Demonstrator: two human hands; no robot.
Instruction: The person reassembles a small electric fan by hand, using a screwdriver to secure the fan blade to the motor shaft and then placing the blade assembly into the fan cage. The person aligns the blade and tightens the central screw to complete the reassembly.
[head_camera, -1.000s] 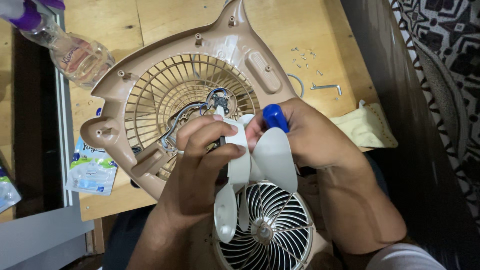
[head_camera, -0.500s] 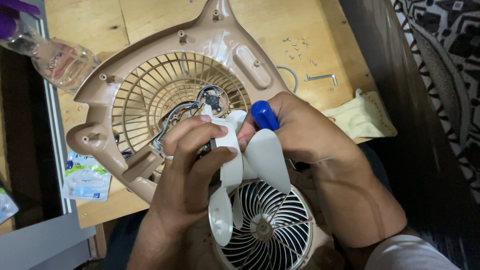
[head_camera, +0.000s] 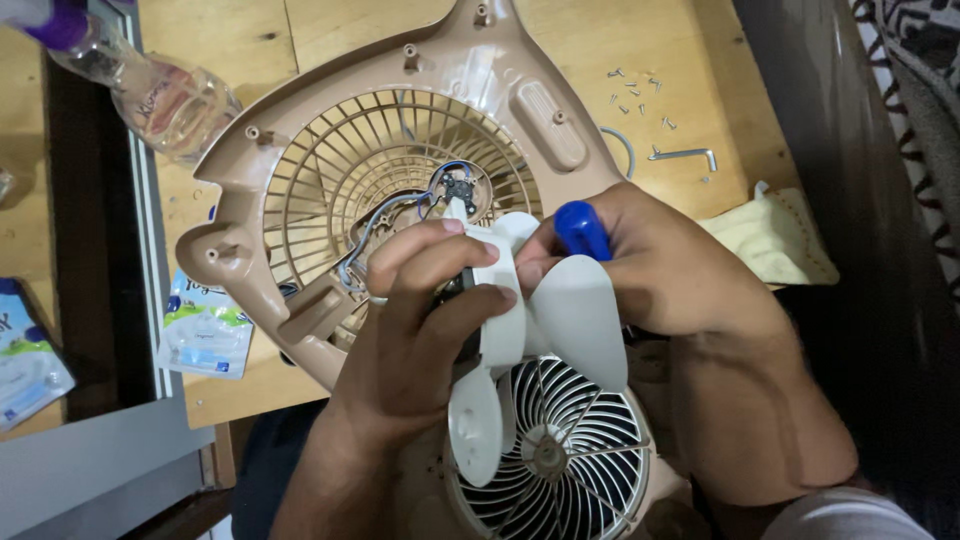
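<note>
At the centre of the frame the left hand (head_camera: 420, 330) gripped the white fan blade (head_camera: 570, 315), fingers closed around its hub. Just right of it, the right hand (head_camera: 660, 265) was closed on a blue-handled screwdriver (head_camera: 582, 230), touching the blade, above the round grille (head_camera: 560, 455).

view shifts: tan plastic fan housing (head_camera: 330, 190) sits further right than before | your hands keep gripping white plastic fan blade (head_camera: 560, 320) | second sachet (head_camera: 25, 355) enters at left
</note>
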